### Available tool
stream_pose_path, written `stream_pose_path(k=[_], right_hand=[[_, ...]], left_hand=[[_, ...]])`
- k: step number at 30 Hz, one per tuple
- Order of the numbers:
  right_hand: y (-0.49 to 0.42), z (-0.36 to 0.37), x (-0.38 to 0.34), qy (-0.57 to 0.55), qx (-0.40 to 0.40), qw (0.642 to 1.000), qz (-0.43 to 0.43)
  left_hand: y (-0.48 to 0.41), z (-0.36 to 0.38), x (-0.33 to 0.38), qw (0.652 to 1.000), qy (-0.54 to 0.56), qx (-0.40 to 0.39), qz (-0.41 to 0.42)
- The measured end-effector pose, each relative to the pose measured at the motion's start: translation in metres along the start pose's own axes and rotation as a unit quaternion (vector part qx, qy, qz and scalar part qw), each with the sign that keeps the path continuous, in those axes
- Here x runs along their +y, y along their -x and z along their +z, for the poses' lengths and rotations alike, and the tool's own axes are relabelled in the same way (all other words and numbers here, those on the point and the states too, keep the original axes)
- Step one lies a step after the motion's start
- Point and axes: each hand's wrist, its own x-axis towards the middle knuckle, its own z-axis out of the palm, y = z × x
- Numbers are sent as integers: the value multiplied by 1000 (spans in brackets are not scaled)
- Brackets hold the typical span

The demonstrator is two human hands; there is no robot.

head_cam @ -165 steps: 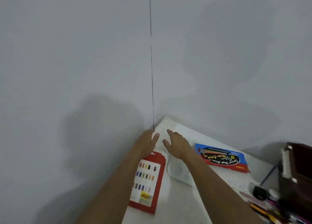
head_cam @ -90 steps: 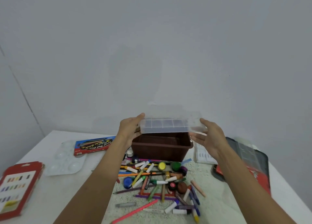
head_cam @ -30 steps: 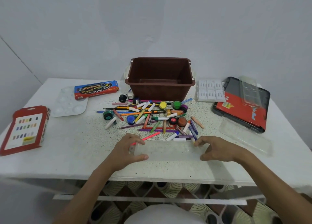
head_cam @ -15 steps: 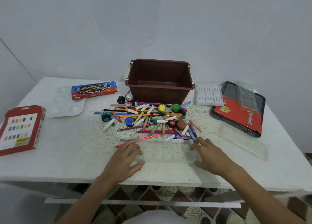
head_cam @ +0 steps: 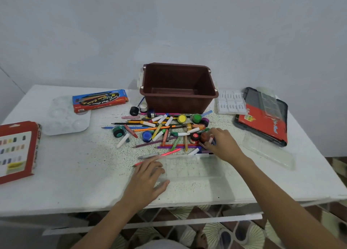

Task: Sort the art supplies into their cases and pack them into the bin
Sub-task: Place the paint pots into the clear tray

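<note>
A white bench (head_cam: 75, 173) carries a brown bin (head_cam: 178, 100) at its far side, with nothing visible inside. Just in front lies a loose pile (head_cam: 163, 130) of markers, pencils, crayons and small paint pots. A clear compartment case (head_cam: 193, 169) sits at the near edge. The left hand (head_cam: 148, 177) rests flat on its left end, while the right hand (head_cam: 223, 145) reaches into the pile's right side, fingertips curled on a short pinkish crayon (head_cam: 210, 139).

On the left are a blue brush box (head_cam: 99, 100), a clear palette (head_cam: 63, 121) and a red pastel box (head_cam: 16, 151). On the right are a white insert tray (head_cam: 231, 102), a black-and-red case (head_cam: 262, 117) and a clear lid (head_cam: 268, 151).
</note>
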Motion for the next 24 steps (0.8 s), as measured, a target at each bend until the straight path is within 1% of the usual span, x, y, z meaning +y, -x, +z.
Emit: stream_pose_path(k=[5,9,13,16,19,24], right_hand=[[-16,17,-9,-14,23,999,39],[-15,23,-6,-35,53,997,46],[-5,13,5,-100,78,991,42],[8,1,13,-175,93,980,36],[25,-8,21,-233,76,969,23],[49,-3,31,-278,24,960,-1]], left_hand=[[0,0,-1,1000,-2,-4,2],[-1,-2,-3,1000,-3,-14,2],[-2,-2,-2,1000,-8,-18,1],[-2,-3,-2,1000,-13,-21,-2],[-1,-3,2,999,-18,-26,-7],[-3,-5,1,999,-27,-26,-9]])
